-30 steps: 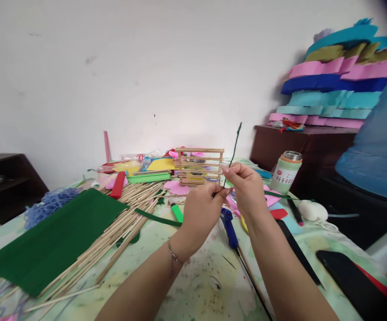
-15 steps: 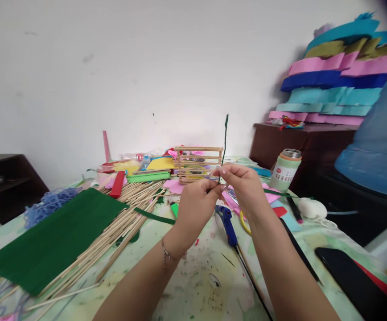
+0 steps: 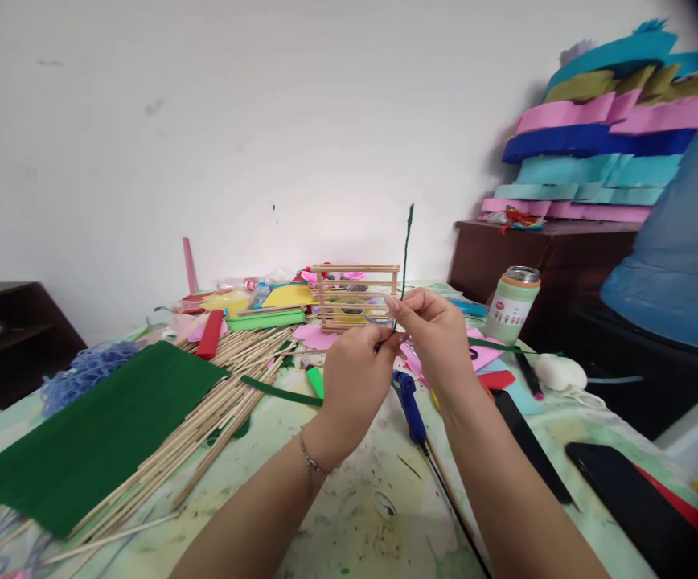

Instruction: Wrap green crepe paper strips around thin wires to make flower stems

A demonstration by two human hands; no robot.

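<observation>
Both hands meet over the middle of the table around a thin dark green wrapped stem point(image 3: 408, 249), which stands nearly upright. My left hand point(image 3: 358, 378) is closed on its lower end, fingers pinched together. Just above, my right hand point(image 3: 433, 330) pinches the same stem between thumb and fingertips. Its lowest part is hidden behind the fingers. Beneath the hands lies a blue hot glue gun point(image 3: 409, 406) with a black cord. Behind them stands a small rack of wooden sticks point(image 3: 358, 268).
Wooden sticks point(image 3: 204, 426) and a dark green sheet point(image 3: 101, 434) cover the left side. A green strip point(image 3: 280, 390) lies by my left hand. To the right are a bottle point(image 3: 511, 305), a white rounded object point(image 3: 560, 372) and a black phone point(image 3: 626, 498). Stacked coloured paper point(image 3: 596, 145) rests on a cabinet.
Both hands still hold the stem at nearly the same place. My right fingers have shifted slightly on it, and the view has moved a little.
</observation>
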